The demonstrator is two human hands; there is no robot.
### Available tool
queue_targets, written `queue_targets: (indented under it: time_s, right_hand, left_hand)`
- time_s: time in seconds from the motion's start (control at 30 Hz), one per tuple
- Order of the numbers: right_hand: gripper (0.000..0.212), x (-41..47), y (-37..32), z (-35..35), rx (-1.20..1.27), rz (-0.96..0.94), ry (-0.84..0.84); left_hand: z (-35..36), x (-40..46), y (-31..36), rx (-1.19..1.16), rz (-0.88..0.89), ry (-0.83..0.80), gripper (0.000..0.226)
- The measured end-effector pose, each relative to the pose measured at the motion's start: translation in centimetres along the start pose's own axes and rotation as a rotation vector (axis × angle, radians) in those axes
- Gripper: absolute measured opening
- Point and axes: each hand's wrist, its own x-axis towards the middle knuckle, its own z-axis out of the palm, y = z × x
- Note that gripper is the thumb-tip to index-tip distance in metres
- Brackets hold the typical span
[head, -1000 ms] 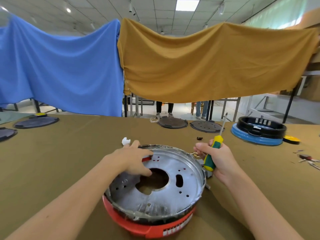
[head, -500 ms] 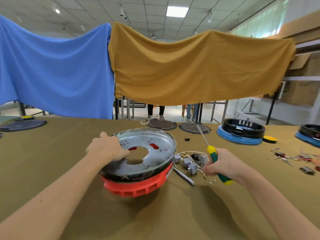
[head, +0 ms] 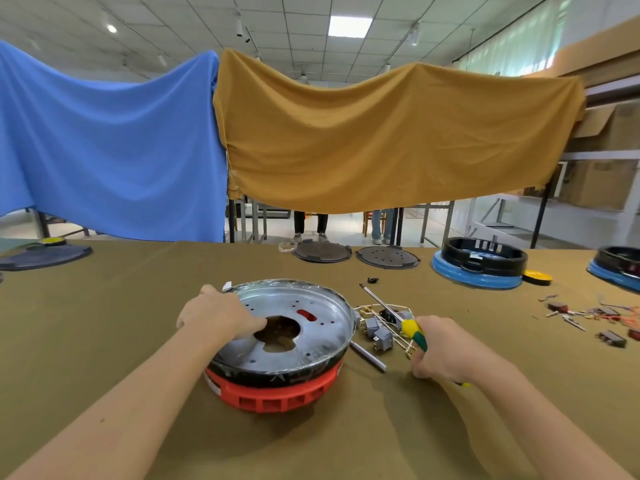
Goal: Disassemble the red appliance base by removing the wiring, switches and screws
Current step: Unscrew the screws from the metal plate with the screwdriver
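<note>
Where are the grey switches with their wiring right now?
In the head view, the grey switches lie on the table just right of the red appliance base, between it and the right hand gripping the screwdriver.

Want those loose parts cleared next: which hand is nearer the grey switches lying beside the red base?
Right. The right hand, gripping the screwdriver, sits just beside the grey switches; the left hand rests on the metal plate, farther away.
</note>
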Motion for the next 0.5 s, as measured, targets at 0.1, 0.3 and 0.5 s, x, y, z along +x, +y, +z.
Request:
queue_targets:
  time_s: [0.1,0.3,0.5]
  right_hand:
    - [0.032,-0.2,0.3,-0.6,0.089,-0.028,0.002]
    - [0.023,0.1,-0.3,-2.1,0.440,-0.061,0.141]
    - [0.032,-0.3,-4.4,-0.3,0.824,-0.049,-0.052]
  left_hand:
    - [0.0,0.6,-0.7,-0.011,0.035,-0.016,0.074]
    - [0.2,1.9,-3.0,-0.284,0.172,0.022,0.060]
    - [0.7,2.5,-4.5,-0.434,0.162,0.063,0.038]
